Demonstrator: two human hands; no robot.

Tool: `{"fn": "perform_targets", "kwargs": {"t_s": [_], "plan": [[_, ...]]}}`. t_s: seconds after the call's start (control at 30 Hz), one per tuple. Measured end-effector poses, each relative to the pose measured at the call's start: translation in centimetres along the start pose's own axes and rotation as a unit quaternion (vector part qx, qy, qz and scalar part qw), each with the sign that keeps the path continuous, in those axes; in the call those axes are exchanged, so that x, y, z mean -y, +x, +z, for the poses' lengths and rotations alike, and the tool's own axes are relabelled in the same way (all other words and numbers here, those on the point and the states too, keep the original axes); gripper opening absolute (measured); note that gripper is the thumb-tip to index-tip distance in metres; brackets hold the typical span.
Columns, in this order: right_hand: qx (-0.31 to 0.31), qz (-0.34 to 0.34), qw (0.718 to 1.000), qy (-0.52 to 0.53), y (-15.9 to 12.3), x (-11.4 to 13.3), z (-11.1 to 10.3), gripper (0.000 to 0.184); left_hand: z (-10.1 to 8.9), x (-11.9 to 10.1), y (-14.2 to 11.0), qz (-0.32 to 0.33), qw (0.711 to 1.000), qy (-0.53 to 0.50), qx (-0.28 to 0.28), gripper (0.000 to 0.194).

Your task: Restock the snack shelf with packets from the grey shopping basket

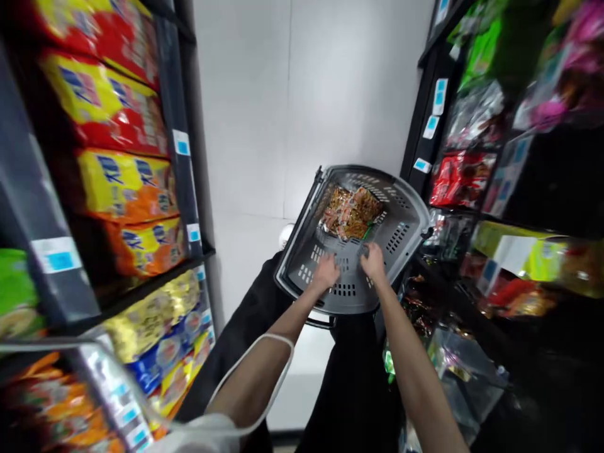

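Brown, clear-plastic snack packets (352,212) lay in a grey perforated plastic basket (400,215), one o'clock from the curled left hand (326,270), eleven from the curled right hand (374,261); any grip I couldn't tell.

A grey slotted basket (404,253) carries clear packets of brown food (348,212) lying inside.

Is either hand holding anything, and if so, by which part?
Cannot be told: the left hand and right hand show over the basket, any grip unclear; neither is on the brown packaged food.
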State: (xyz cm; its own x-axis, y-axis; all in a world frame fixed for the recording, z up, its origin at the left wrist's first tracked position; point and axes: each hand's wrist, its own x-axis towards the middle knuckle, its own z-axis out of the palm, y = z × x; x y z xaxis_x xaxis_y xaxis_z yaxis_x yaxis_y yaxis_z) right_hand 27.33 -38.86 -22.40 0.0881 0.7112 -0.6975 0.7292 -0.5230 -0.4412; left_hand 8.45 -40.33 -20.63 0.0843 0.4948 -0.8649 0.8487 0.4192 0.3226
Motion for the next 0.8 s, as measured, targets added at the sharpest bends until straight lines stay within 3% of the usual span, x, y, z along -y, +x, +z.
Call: {"fn": "perform_targets", "kwargs": {"t_s": [0.1, 0.2, 0.3, 0.4, 0.5, 0.67, 0.8], "plan": [[0.027, -0.013, 0.999, -0.026, 5.7, -2.3, 2.9, 0.031, 3.6, 3.3, 2.5, -0.026, 1.000, -0.010, 0.015, 0.049], [0.064, -0.015, 0.997, -0.034, 10.0, -3.6, 6.3, 0.035, 6.5, 6.1, 4.2, -0.052, 0.998, -0.019, 0.023, 0.046], [0.086, -0.007, 0.995, -0.051, 12.8, -4.4, 9.3, 0.039, 8.9, 7.9, 5.5, -0.054, 0.998, -0.030, 0.025, 0.043], [0.081, -0.007, 0.991, -0.105, 14.1, -5.2, 11.0, 0.037, 10.3, 8.6, 6.6, -0.039, 0.998, -0.046, 0.019, 0.042], [0.070, -0.034, 0.988, -0.134, 14.2, -6.2, 11.3, 0.031, 10.4, 8.9, 7.4, -0.023, 0.998, -0.062, 0.012, 0.040], [0.189, -0.012, 0.975, -0.113, 12.5, -7.3, 11.2, 0.025, 8.3, 9.2, 8.3, -0.010, 0.997, -0.078, 0.005, 0.035], [0.223, 0.003, 0.970, -0.102, 9.7, -7.1, 11.9, 0.022, 6.4, 9.2, 8.7, -0.010, 0.996, -0.089, 0.002, 0.032]]}}
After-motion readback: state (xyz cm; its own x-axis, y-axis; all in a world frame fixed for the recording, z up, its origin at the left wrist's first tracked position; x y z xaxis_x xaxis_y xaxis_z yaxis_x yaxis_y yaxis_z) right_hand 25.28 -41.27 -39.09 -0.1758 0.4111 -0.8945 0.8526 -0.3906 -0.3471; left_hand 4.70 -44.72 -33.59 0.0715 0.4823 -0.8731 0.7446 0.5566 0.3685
